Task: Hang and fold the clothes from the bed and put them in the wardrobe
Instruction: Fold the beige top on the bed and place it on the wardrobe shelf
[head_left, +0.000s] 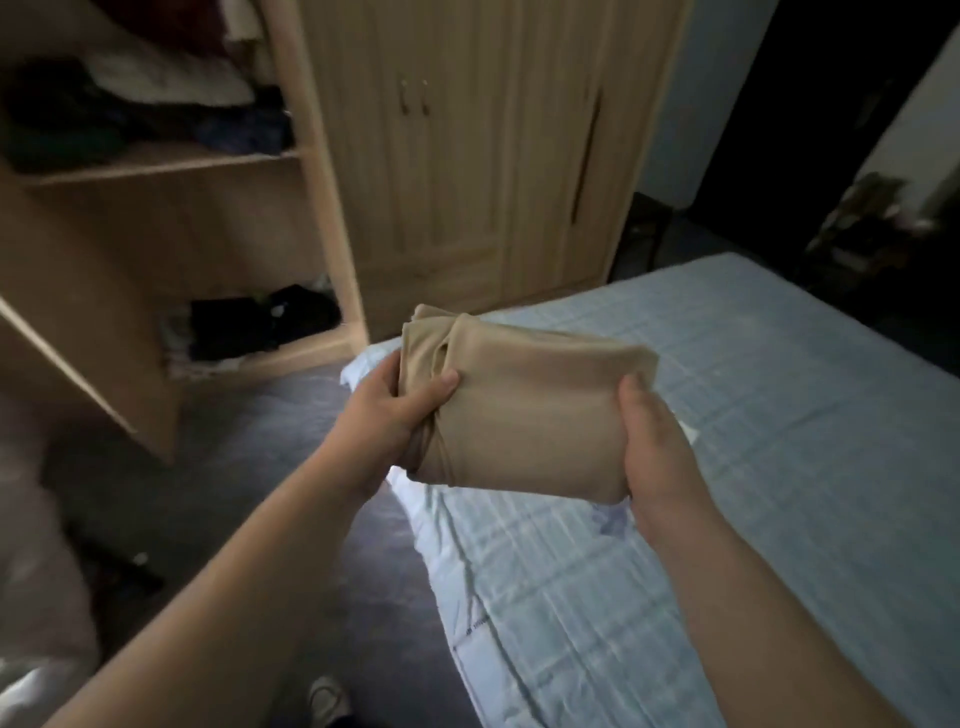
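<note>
A folded beige garment (530, 410) is held in the air over the near-left corner of the bed (753, 467). My left hand (395, 415) grips its left edge, thumb on top. My right hand (654, 441) clasps its right edge from below and the side. The wooden wardrobe (332, 208) stands beyond, its left section open. Dark and white folded clothes (140, 109) lie on its upper shelf, and dark clothes (260, 325) sit on its bottom.
The open wardrobe door (88, 364) juts toward me at the left. The wardrobe's right doors (467, 156) are closed. Dark carpet (249, 493) runs between bed and wardrobe. A shoe (327, 701) shows at the bottom edge. Clutter (872, 218) sits in the dark far-right corner.
</note>
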